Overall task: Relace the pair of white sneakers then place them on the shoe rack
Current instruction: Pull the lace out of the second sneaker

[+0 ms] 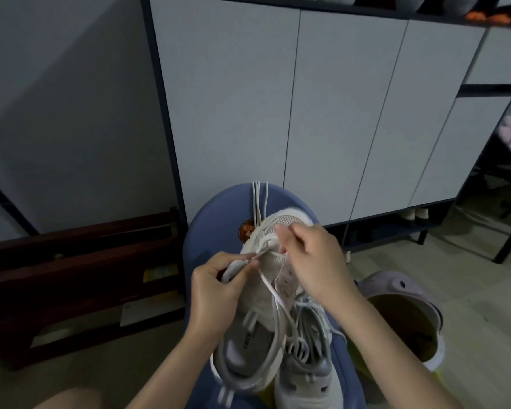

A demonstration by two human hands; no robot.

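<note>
Two white sneakers rest on a round blue stool (219, 214) in front of me. The upper sneaker (257, 302) points away from me, its toe near the far rim. A second white sneaker (304, 370) lies under it at the right. My left hand (216, 293) pinches a white lace (275, 302) at the sneaker's left eyelet row and steadies its side. My right hand (313, 258) is closed over the tongue near the toe, fingers on the lace. Loose lace ends (258, 199) trail over the stool's far edge.
A tall white cabinet (307, 113) with dark frame stands behind the stool, with a low open shelf (396, 228) under it holding shoes. A dark wooden rack (80, 276) lies at the left. A lilac clog (396, 287) and a yellow-lined shoe (407, 329) sit at the right.
</note>
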